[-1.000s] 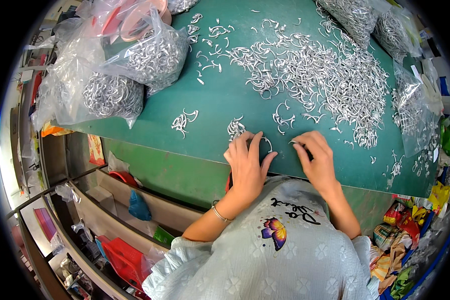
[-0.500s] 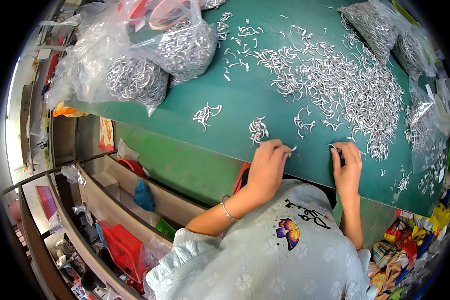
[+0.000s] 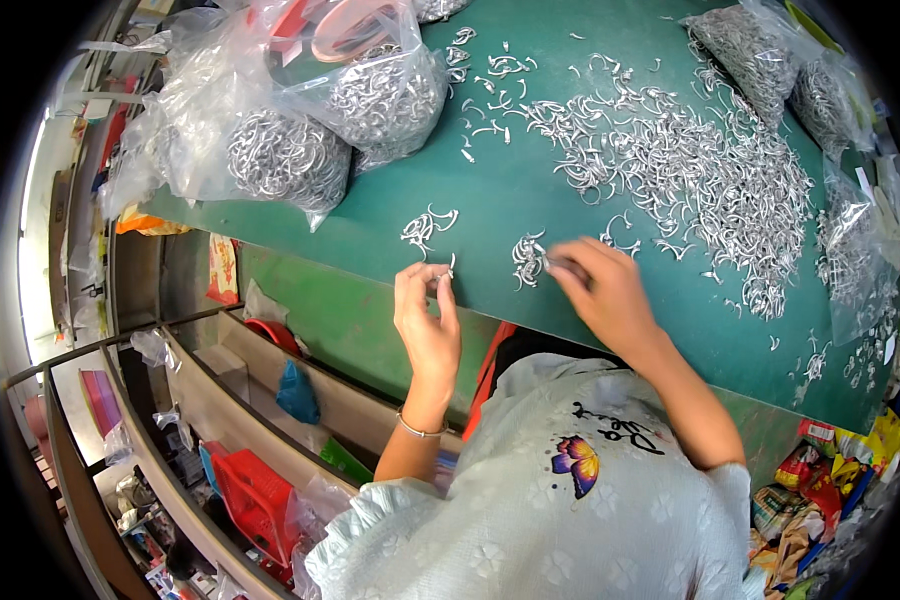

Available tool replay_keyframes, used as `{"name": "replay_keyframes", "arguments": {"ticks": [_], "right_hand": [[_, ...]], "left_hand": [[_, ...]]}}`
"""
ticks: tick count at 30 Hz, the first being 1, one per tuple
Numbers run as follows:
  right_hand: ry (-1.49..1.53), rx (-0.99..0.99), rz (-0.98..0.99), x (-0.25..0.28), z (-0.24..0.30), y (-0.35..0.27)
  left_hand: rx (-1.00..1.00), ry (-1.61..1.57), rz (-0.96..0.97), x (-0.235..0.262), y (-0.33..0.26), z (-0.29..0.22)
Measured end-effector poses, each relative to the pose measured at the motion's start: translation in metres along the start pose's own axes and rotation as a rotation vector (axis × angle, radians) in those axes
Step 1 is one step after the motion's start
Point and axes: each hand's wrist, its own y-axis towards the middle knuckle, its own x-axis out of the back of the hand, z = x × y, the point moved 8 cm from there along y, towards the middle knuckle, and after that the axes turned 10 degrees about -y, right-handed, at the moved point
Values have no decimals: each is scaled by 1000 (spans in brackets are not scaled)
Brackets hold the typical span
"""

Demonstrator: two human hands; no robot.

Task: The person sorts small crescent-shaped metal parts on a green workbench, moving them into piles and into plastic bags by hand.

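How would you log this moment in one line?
left hand: pinching metal piece | right hand: at small pile | large heap: on table

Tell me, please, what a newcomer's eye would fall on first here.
Probably the wide heap of silvery curved pieces spread over the right of the green table. Next come the bulging clear bags at its left, and the left hand pinching one silvery piece by the near edge.
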Motion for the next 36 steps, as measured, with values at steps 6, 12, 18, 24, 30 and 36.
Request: {"name": "replay_keyframes", "arguments": {"ticks": [6, 12, 18, 24, 30, 36], "right_hand": [[-167, 243, 111, -84, 24, 72], [-203, 263, -40, -29, 20, 41], [167, -72, 31, 4, -14, -19], [871, -514, -102, 29, -59, -83], [1051, -626, -382, 83, -116, -151], [-444, -678, -816, 237, -144, -219]], "left_hand": [[-12, -16, -41, 6, -9, 2], [23, -110, -29, -2, -3, 5], [-81, -381, 200, -54, 2, -43], [-216, -514, 597, -145, -49, -99], [-373, -486, 854, -170, -73, -153], [-428, -189, 648, -161, -45, -128]]}}
